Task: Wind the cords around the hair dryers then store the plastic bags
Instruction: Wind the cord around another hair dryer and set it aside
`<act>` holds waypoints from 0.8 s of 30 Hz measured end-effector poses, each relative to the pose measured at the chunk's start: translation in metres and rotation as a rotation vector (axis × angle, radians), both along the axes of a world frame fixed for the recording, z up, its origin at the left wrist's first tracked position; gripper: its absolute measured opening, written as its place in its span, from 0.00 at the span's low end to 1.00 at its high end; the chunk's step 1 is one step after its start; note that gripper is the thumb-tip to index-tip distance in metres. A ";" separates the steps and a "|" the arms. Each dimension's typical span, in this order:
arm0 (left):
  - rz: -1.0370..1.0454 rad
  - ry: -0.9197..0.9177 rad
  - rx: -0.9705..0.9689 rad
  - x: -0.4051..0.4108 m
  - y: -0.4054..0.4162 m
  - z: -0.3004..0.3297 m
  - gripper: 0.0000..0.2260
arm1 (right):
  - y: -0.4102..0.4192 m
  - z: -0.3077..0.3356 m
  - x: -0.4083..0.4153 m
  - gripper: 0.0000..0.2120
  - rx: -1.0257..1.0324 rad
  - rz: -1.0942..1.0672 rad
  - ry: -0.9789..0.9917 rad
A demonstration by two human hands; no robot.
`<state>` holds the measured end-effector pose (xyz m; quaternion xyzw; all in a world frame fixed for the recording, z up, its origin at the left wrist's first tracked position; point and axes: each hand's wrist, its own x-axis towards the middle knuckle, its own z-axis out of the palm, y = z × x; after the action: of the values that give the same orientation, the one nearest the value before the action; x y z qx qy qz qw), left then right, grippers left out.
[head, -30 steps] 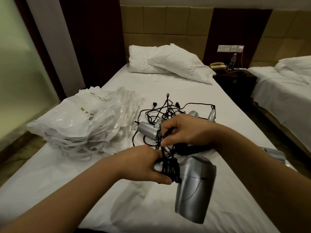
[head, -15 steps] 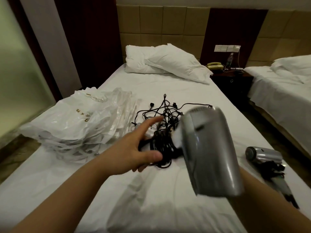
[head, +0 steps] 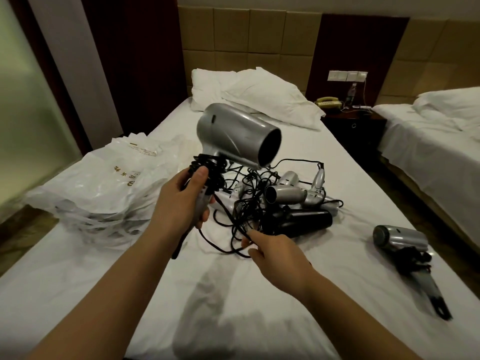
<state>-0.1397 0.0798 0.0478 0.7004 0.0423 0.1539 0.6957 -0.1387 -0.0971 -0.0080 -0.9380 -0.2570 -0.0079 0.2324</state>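
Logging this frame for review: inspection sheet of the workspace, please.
Surface: white bed sheet, wrinkled.
Job's things: silver hair dryer held up by its handle, cord partly wound; pile of hair dryers mid-bed; wound hair dryer lying apart on the right; stack of plastic bags on the left.
Clutter: pillows at the bed's head.
Hands: left hand grips the handle; right hand pinches a loose cord.
Cables: black cords tangled through the pile.
Surroundings: nightstand with telephone; second bed to the right.
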 end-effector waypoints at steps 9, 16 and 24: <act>0.135 0.048 0.701 0.005 0.007 -0.022 0.22 | -0.006 0.038 -0.027 0.10 -0.115 0.052 -0.029; 0.003 0.113 1.499 0.007 -0.007 -0.041 0.29 | -0.006 0.075 -0.032 0.12 -0.527 0.033 -0.150; -0.362 0.110 1.509 -0.004 -0.010 -0.036 0.36 | -0.013 0.097 0.003 0.06 -0.528 0.111 -0.559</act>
<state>-0.1441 0.0696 0.0123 0.9870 -0.1547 -0.0100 0.0420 -0.1354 -0.1102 0.0888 -0.9119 -0.3539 -0.1843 -0.0963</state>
